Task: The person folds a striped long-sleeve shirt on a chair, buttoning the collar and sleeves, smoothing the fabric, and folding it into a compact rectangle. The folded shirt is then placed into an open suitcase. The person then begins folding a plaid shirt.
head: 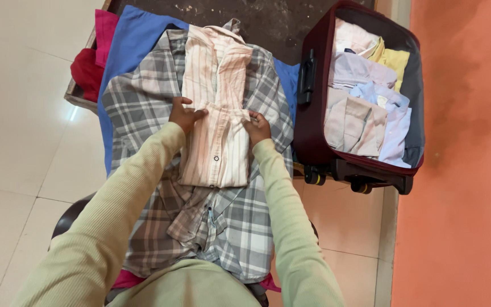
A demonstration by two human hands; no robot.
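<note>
Where it lies: while both hands work on it, the pink striped shirt (216, 108) rests on top of a grey plaid shirt (245, 227), itself spread over a blue cloth (134, 40) on the dark surface (268, 23).
Long axis: the striped shirt is folded into a narrow strip that runs straight away from the person, collar at the far end, folded lower edge at the near end.
Left hand: the left hand (184, 115) sits on the strip's left edge about midway along, fingers curled and pinching a cross fold of the fabric.
Right hand: the right hand (258, 128) holds the right edge at almost the same height, fingers bent and gripping the cloth.
Which is nearer: neither; both touch the shirt, one on each long side, so the strip lies between them and extends beyond them both toward and away from the person.
To the right: an open maroon suitcase (313, 131) stands just beside the surface, packed with folded shirts (365, 102) in pale lilac, beige and yellow.
To the far left: red and magenta clothes (95, 57) bunch at the surface's edge.
Floor: pale tiles (18, 113).
</note>
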